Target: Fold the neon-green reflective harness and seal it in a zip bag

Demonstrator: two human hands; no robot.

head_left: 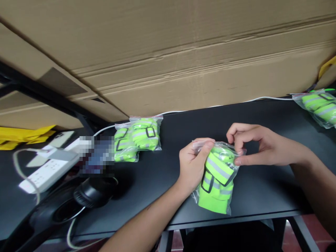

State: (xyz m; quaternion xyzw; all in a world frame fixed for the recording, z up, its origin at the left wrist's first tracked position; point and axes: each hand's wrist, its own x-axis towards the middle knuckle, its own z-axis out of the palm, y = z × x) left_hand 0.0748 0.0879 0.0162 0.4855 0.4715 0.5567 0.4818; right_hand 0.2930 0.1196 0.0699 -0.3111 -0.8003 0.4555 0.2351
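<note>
A clear plastic bag [216, 178] with folded neon-green straps, grey reflective stripes and black buckles inside hangs from my hands near the table's front edge. My left hand [193, 164] grips its upper left corner, thumb on top. At the upper right corner, my right hand [254, 145] pinches the bag's edge between thumb and index finger. Two similar filled bags [145, 134] lie together left of centre toward the back, one overlapping the other. Another filled bag [321, 106] is at the far right.
On the left are a white power strip [49, 171] with a cable, a black stand [60, 203] with a blurred-out device, and yellow packets [26, 134]. Cardboard [183, 52] walls the back of the black table [149, 185], with a white cable along its foot.
</note>
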